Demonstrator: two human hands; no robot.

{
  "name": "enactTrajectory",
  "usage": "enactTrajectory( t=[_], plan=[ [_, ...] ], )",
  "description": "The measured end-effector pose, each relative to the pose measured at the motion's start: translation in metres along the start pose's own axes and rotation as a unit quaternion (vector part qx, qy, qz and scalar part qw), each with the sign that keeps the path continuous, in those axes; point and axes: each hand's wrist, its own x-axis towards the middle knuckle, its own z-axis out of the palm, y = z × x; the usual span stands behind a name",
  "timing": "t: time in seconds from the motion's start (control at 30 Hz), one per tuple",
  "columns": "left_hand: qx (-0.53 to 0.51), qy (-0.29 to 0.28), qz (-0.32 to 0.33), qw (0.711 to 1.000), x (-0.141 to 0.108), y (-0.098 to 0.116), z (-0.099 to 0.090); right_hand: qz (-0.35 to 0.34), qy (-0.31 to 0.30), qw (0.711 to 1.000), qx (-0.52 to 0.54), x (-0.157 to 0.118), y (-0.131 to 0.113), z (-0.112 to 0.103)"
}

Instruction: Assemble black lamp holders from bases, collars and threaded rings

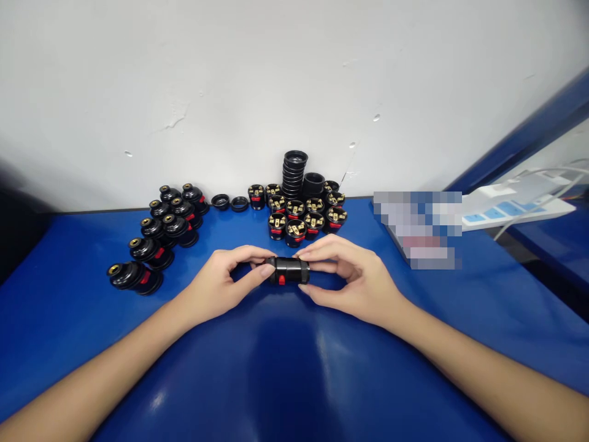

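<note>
At the far left of the blue table point(193, 380), capped lamp holders point(138, 253) stand in a slanting cluster, each domed top ending in a brass-coloured collar; elbows and forearms would do best to stay clear of them. Next comes the left hand point(219, 279), grasping one end of a black lamp holder point(292, 270) between thumb and fingers. Two loose black rings point(239, 204) lie behind it, near the wall. The lamp holder itself lies on its side, level, between the two hands at the middle of the table; whether it touches the surface cannot be told. Its red switch point(282, 280) faces the person, and the thumbs should best stay off it. Beyond stand open socket bodies point(295, 231), brass contacts upward, by a stack of threaded rings point(294, 175); fingertips lifting backward could knock these. The right hand point(361, 279) grips the other end, thumb on the near side, fingers on the far side. An even pinch, both ends in line, seems the safest way to handle it without tilting. Farther right, a white power strip point(547, 212) sits well apart.
</note>
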Motion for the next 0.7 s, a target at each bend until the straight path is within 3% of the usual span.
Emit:
enactTrajectory(
  t=[0.2,0.3,0.53,0.7],
  plan=[
    [0.020,0.054,0.150,0.987,-0.0013,-0.0065,0.0049,0.090,0.016,0.995,0.048,0.0028,-0.0007,0.0000],
    [0.019,0.065,0.187,0.980,-0.0016,-0.0072,0.0078,0.128,0.015,0.989,0.066,0.0032,-0.0011,-0.0004],
    [0.079,0.055,0.097,0.991,-0.0019,-0.0035,0.0072,0.121,0.012,0.991,0.049,0.0018,-0.0004,0.0002],
    [0.091,0.034,0.088,0.991,-0.0019,-0.0004,0.0052,0.100,0.009,0.994,0.032,0.0012,-0.0007,0.0010]
  ],
)
